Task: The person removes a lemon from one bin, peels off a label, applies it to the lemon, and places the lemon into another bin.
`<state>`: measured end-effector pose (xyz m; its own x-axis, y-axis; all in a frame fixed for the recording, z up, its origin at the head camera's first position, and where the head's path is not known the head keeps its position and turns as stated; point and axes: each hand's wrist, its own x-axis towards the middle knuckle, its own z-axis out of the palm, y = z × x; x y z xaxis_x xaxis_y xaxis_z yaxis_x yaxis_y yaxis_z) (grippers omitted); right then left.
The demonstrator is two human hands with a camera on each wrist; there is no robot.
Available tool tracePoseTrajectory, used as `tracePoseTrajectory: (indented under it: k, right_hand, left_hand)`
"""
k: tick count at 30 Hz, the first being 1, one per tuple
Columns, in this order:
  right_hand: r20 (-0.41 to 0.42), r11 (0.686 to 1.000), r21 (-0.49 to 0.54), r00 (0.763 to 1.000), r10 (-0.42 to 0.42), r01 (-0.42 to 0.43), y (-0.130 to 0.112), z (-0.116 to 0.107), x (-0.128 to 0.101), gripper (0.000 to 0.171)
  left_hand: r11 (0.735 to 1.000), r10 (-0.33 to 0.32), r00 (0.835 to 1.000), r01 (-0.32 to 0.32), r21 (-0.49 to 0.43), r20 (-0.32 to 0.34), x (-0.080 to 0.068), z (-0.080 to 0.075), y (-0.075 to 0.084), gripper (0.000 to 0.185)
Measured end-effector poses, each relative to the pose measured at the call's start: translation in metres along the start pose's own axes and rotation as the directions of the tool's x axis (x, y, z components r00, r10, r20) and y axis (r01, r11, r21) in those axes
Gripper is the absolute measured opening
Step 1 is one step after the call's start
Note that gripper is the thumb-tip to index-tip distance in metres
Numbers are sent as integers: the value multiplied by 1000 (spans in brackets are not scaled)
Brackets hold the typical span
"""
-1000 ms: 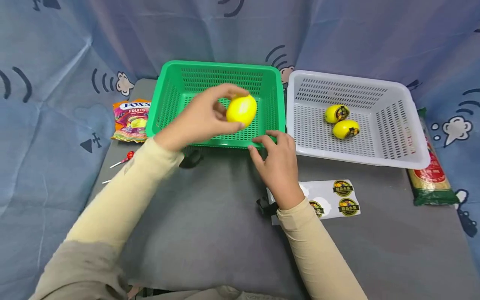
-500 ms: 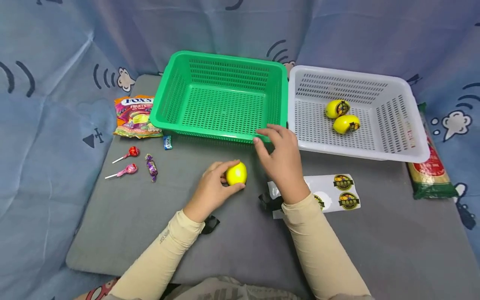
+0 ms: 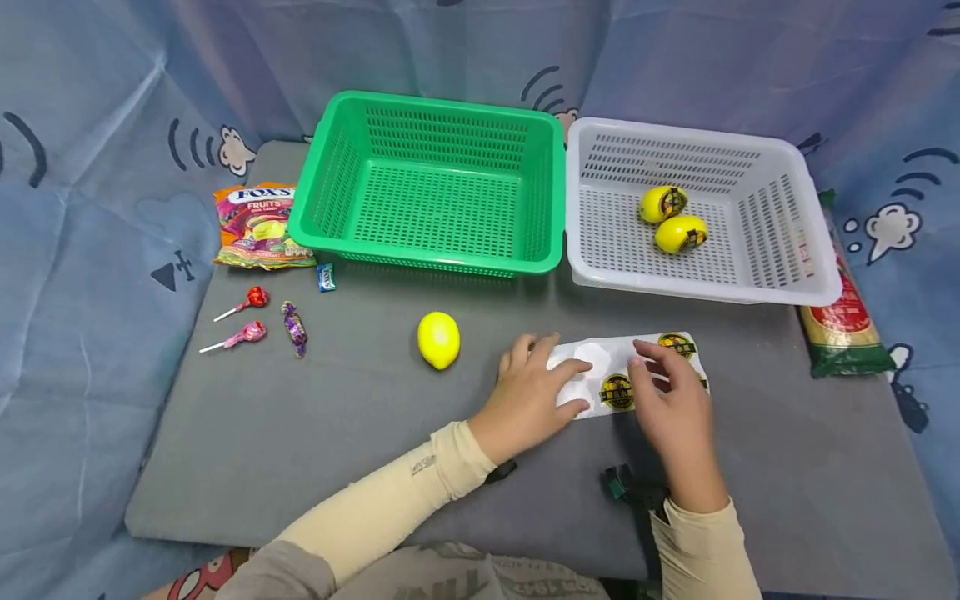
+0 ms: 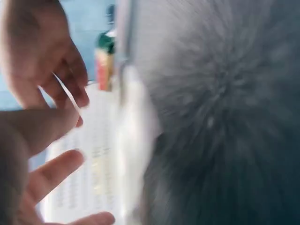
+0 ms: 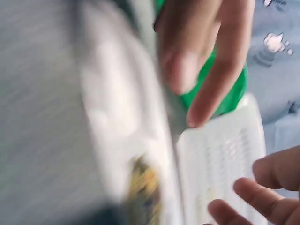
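Two hands are at the sticker sheet (image 3: 626, 375), which lies on the grey table (image 3: 360, 433) near the white basket (image 3: 780, 283). I see the left hand (image 3: 528, 398) resting flat on the sheet's left part, fingers relaxed and gripping nothing. The right hand (image 3: 675, 404) has its fingertips down at the round stickers on the sheet; whether they pinch one I cannot tell, and both wrist views are blurred. The plain lemon (image 3: 438, 340) lies free on the table, just left of the left hand and untouched.

My judgement: peeling goes best with the left hand pinning the backing flat while the right lifts a sticker from its edge, slowly, so it does not crease.

Count: one plain lemon; two stickered lemons (image 3: 670, 219) in the white basket; one green basket (image 3: 540, 250), nothing in it; two lollipops (image 3: 243, 318); two small wrapped sweets (image 3: 294, 327); one candy bag (image 3: 255, 225); one packet (image 3: 843, 329) at right.
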<state>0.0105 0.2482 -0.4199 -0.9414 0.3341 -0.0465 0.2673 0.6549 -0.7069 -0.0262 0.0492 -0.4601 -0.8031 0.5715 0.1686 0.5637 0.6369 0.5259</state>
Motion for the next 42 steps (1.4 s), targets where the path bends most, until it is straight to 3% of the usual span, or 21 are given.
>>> tracePoseTrajectory:
  k: [3, 5, 7, 9, 10, 11, 14, 17, 20, 25, 28, 29, 30, 31, 33, 34, 35, 37, 39, 40, 42]
  right_hand:
    - [40, 999, -46, 999, 26, -24, 16, -2, -6, 40]
    - [44, 997, -69, 999, 28, -25, 22, -2, -11, 40]
    - [47, 996, -87, 999, 24, -20, 27, -3, -15, 41]
    - [54, 995, -101, 999, 8, -3, 29, -4, -17, 41]
    - [58, 994, -107, 998, -9, 15, 29, -4, -18, 40]
    - [61, 993, -113, 998, -30, 37, 30, -3, -18, 40]
    - [54, 990, -96, 994, -97, 102, 27, -1, -18, 38]
    - [61, 986, -69, 988, -145, 149, 21, 4, -19, 36]
    - [78, 987, -56, 986, -145, 150, 12, 8, -19, 33]
    - [66, 996, -34, 994, -82, 84, 2, 13, -15, 26]
    - [69, 999, -1, 997, -44, 44, 2, 11, -13, 23]
    - [68, 1000, 11, 997, -29, 28, 2, 9, -13, 22]
    - [65, 1000, 28, 998, -14, 12, 2, 7, -13, 21]
    - [59, 999, 44, 998, 3, -6, 3, 5, -12, 21]
    - [38, 995, 84, 998, 50, -53, 3, -1, -13, 21]
    - [29, 991, 110, 996, 79, -82, 4, -4, -13, 21]
    - [21, 985, 135, 994, 107, -109, 4, -7, -13, 22]
    - [19, 971, 184, 988, 154, -155, 4, -13, -13, 24]
    - [37, 956, 223, 982, 186, -189, 2, -16, -14, 25]
    - [54, 951, 242, 981, 187, -194, 0, -16, -14, 25]
    - [91, 943, 278, 982, 163, -183, -4, -14, -13, 24]
  left_hand:
    - [993, -28, 993, 14, 117, 119, 15, 15, 5, 65]
    - [994, -37, 987, 19, 111, 159, 21, 18, 5, 70]
    - [999, -36, 982, 38, -3, 184, 25, 16, 3, 68]
    - [981, -36, 976, 76, -179, 214, 26, 12, -2, 63]
    - [955, -28, 974, 92, -281, 224, 26, 10, -5, 62]
    - [912, -16, 972, 110, -395, 234, 26, 9, -9, 63]
    - [737, 20, 967, 159, -657, 256, 22, 4, -20, 67]
    - [589, 65, 970, 152, -794, 234, 16, 0, -29, 68]
    - [535, 94, 975, 121, -836, 202, 10, -4, -32, 68]
    - [514, 125, 976, 91, -853, 179, 6, -8, -32, 65]
    - [533, 101, 977, 105, -840, 187, 6, -8, -31, 65]
    - [573, 83, 980, 101, -813, 180, 5, -8, -30, 66]
    - [639, 62, 983, 92, -764, 170, 3, -10, -28, 68]
    - [721, 50, 988, 68, -689, 149, 1, -13, -25, 69]
    - [877, 35, 997, 5, -480, 74, -6, -22, -20, 73]
    - [934, 26, 999, -17, -356, 20, -9, -29, -18, 75]
    - [971, 12, 999, -22, -238, -43, -14, -36, -17, 77]
    - [997, -37, 985, 24, -80, -168, -22, -52, -21, 80]
    - [988, -153, 958, 142, -64, -241, -30, -64, -33, 81]
    - [974, -224, 942, 211, -79, -249, -33, -69, -41, 82]
    - [935, -353, 913, 335, -118, -204, -39, -73, -59, 83]
